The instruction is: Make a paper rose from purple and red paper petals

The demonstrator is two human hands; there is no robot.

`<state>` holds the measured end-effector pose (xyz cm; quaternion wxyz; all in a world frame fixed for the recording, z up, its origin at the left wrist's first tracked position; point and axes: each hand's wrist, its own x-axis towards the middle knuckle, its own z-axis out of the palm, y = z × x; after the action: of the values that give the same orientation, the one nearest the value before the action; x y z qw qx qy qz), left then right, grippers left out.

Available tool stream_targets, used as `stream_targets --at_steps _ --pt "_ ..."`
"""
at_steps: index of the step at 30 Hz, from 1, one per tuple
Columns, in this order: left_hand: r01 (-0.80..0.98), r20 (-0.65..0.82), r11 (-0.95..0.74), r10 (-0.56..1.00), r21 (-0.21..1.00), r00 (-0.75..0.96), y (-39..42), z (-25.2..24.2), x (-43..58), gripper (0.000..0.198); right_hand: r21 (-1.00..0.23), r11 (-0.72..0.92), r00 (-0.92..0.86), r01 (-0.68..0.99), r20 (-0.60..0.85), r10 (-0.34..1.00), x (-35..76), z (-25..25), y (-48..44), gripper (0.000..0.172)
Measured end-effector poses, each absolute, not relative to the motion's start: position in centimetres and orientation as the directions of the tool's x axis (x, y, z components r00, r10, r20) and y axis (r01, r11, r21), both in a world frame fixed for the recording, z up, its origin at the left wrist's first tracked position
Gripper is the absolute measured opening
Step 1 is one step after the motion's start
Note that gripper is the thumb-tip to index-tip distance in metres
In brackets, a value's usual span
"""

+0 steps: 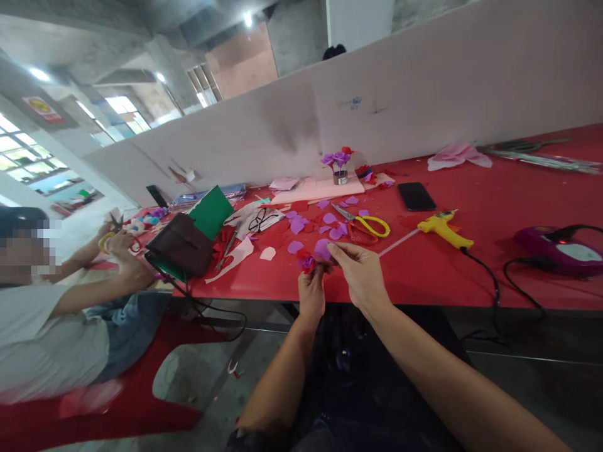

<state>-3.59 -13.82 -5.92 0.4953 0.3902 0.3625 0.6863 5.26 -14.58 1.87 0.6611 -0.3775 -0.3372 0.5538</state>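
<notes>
Low over the front edge of the table, my left hand (pixel 311 295) pinches a small paper flower (pixel 305 260) in red and purple. Right beside it, my right hand (pixel 362 273) grips a round purple paper petal (pixel 323 250) between thumb and fingers, close against the flower. More loose purple petals (pixel 297 223) lie scattered just beyond my hands. Scissors (pixel 372 224) with yellow and red handles rest on the table past my right hand. A yellow glue gun (pixel 445 229) with a glue stick in its back lies to the right.
The red table (pixel 518 201) also bears a black phone (pixel 417 196), a purple device (pixel 563 251) with cords, a small pot of paper flowers (pixel 340 177), eyeglasses (pixel 264 220) and a dark brown bag (pixel 181 245). At left, a seated co-worker holds scissors (pixel 117 235). A white partition (pixel 414 94) stands behind.
</notes>
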Motion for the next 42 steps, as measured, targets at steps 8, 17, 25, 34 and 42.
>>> stream_targets --at_steps 8,17,25,34,42 --pt "-0.364 0.173 -0.263 0.949 0.893 -0.263 -13.7 -6.2 -3.3 0.034 -0.873 0.134 0.191 -0.470 0.048 0.980 4.8 1.2 -14.8 0.018" --pt "-0.349 0.165 -0.270 0.939 0.897 -0.302 -13.6 -6.4 -3.3 0.037 -0.862 0.127 0.190 -0.492 0.036 0.981 4.3 0.1 -14.7 0.021" --pt "-0.391 0.158 -0.286 0.932 0.875 -0.327 -13.4 -6.2 -3.0 0.037 -0.840 0.082 0.173 -0.536 -0.014 0.985 4.2 0.3 -15.0 0.024" --pt "-0.451 0.128 -0.279 0.933 0.848 -0.336 -13.4 -6.4 -3.1 0.031 -0.828 0.071 0.175 -0.556 -0.033 0.984 4.0 0.0 -14.9 0.022" --pt "-0.424 0.143 -0.270 0.941 0.865 -0.307 -13.4 -6.5 -3.1 0.028 -0.817 0.071 0.195 -0.573 -0.051 0.979 4.4 0.4 -14.7 0.022"
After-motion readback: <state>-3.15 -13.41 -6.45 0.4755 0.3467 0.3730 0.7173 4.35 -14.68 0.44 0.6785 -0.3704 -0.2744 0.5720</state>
